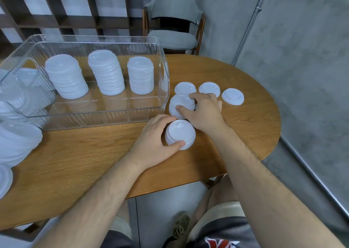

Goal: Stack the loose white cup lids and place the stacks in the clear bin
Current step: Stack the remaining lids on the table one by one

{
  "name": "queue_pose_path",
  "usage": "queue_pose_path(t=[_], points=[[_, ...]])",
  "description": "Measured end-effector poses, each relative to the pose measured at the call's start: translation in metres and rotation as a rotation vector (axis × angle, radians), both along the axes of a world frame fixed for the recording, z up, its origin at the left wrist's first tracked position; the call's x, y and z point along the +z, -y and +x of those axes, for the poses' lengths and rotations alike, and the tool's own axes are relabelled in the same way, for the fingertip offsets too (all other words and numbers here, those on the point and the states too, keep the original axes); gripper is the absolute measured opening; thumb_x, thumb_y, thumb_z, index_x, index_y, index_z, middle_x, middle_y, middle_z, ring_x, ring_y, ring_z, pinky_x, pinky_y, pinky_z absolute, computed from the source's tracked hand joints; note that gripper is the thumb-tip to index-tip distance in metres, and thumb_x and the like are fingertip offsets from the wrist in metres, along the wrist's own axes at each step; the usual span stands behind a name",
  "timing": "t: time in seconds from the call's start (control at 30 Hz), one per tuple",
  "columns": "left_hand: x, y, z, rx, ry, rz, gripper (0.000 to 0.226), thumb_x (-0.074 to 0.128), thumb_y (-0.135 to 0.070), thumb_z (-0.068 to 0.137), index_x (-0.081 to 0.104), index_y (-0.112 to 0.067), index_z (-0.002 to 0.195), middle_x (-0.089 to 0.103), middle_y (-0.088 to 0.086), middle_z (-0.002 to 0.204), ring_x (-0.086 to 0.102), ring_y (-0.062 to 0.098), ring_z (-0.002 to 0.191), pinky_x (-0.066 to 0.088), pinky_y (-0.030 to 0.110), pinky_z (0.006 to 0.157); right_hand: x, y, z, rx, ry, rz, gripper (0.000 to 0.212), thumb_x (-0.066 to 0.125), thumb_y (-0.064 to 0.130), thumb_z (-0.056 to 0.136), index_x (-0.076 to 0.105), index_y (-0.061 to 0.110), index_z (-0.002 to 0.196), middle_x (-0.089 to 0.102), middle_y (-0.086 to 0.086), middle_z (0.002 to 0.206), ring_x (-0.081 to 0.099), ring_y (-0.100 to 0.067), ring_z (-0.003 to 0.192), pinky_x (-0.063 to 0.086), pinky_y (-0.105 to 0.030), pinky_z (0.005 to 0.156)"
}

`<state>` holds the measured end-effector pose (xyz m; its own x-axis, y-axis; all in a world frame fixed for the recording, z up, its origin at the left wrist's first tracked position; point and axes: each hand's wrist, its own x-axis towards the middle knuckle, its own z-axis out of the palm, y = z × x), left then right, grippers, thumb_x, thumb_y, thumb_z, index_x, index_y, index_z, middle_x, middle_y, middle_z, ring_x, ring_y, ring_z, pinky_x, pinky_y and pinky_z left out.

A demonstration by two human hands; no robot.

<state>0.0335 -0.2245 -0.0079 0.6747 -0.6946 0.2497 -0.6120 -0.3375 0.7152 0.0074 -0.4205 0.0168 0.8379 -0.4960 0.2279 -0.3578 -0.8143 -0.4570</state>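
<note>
Wooden table: oval, bears everything listed.
Clear bin: left of centre on the table, open side up, long axis running left to right.
Tall lid stacks, three: inside the bin in a row along that axis, upright, the leftmost leaning slightly.
Blurred lid piles: far left, probably outside the bin.
Left hand: thumb and fingers curled round a short stack off the bin's right front corner.
Right hand: fingers and thumb grip a second short stack, just beyond.
Single lids, three: flat, tops up, in a row right of the bin.
</note>
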Motion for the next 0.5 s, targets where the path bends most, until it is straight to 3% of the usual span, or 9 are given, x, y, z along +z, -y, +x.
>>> queue_pose_path(t=[0.27, 0.4, 0.5], points=[[-0.003, 0.0, 0.001, -0.015, -0.058, -0.029, 0.073, 0.082, -0.039, 0.081, 0.047, -0.029, 0.145, 0.051, -0.017, 0.136, 0.048, 0.002, 0.128, 0.044, 0.036, 0.11, 0.0, -0.002, -0.03, 0.043, 0.238, 0.08, 0.054, 0.074, 0.055, 0.082, 0.064, 0.027, 0.127, 0.06, 0.013, 0.129, 0.043, -0.012, 0.13, 0.021, -0.028, 0.102], [0.0, 0.0, 0.0, -0.02, -0.074, -0.028, 0.075, 0.082, -0.038, 0.081, 0.046, -0.031, 0.146, 0.052, -0.018, 0.137, 0.049, 0.0, 0.126, 0.045, 0.031, 0.108, -0.008, -0.003, -0.046, 0.117, 0.359, 0.207, 0.054, 0.074, 0.05, 0.082, 0.063, 0.023, 0.128, 0.062, 0.011, 0.127, 0.053, -0.008, 0.123, 0.042, -0.037, 0.106], [0.001, -0.001, -0.001, -0.058, -0.103, -0.039, 0.075, 0.083, -0.035, 0.081, 0.046, -0.032, 0.146, 0.055, -0.02, 0.135, 0.05, -0.003, 0.125, 0.044, 0.026, 0.106, -0.012, -0.003, -0.059, 0.176, 0.424, 0.27, 0.05, 0.078, 0.039, 0.083, 0.064, 0.019, 0.127, 0.061, 0.01, 0.121, 0.057, -0.009, 0.116, 0.049, -0.03, 0.098]])
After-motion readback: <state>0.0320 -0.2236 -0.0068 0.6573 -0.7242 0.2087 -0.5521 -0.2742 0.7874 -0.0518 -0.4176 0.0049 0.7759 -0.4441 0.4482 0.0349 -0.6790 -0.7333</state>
